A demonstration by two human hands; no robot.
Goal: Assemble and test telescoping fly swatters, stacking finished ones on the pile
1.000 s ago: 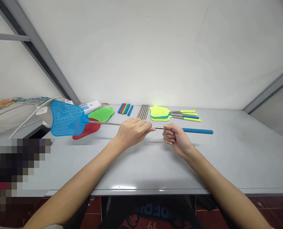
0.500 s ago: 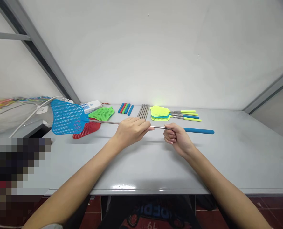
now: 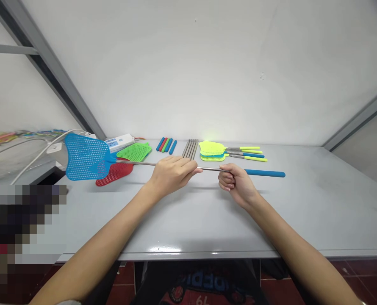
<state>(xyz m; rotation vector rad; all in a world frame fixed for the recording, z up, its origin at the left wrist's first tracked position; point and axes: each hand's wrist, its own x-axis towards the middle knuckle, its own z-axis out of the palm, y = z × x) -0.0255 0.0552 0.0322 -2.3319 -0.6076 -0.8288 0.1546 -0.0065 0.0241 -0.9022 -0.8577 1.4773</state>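
A blue fly swatter (image 3: 88,157) with a thin metal rod is held level above the table, its mesh head to the left and its blue handle (image 3: 264,173) to the right. My left hand (image 3: 175,176) is closed over the middle of the rod, palm down. Farther right, my right hand (image 3: 234,181) wraps round the rod just short of the handle. Beneath the blue head lie a red swatter head (image 3: 117,173) and a green swatter head (image 3: 134,151), the red one partly covered.
Along the back lie several coloured handles (image 3: 166,145), several metal rods (image 3: 191,148) and a stack of swatters (image 3: 214,149) with yellow and blue parts. A power strip (image 3: 120,142) with cables stands at the left, near clear plastic bags (image 3: 13,156). The table's front edge (image 3: 201,255) runs below my arms.
My left hand has slid a little to the left along the rod, widening the gap between my hands. My right hand keeps nearly the same place.
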